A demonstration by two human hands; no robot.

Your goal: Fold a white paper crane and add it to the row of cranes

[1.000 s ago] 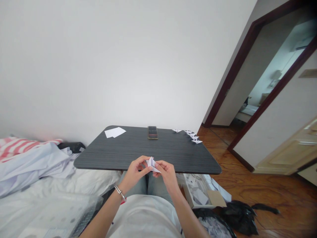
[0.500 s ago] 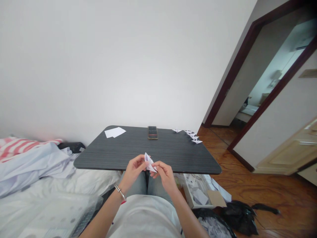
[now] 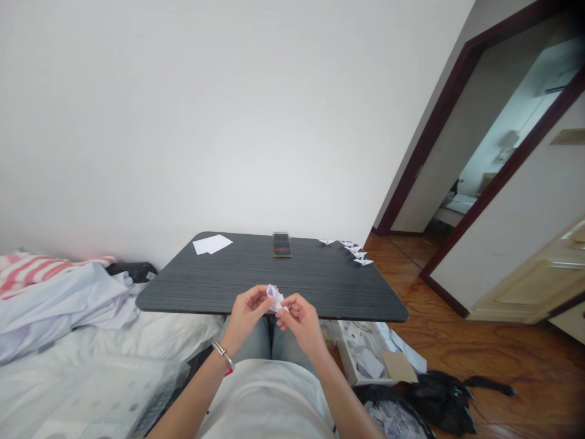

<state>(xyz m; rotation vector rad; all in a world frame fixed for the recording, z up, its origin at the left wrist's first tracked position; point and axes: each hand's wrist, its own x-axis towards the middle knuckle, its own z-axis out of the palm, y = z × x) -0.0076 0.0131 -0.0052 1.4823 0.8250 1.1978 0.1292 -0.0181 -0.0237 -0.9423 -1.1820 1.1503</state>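
A small folded paper (image 3: 275, 297) is pinched between left hand (image 3: 247, 312) and right hand (image 3: 299, 317), steadied above the table (image 3: 228, 277) edge for creasing.

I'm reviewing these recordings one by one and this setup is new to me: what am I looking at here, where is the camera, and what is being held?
There is no machine here. One camera sits on a person's head and looks forward and down, so the two arms rising from the bottom edge are that person's own. The left hand and right hand pinch a small folded white paper together above the near edge of a dark table. On the table lie flat white sheets at the far left, a small dark box at the far middle, and a row of small folded paper pieces at the far right. Bedding lies to the left.
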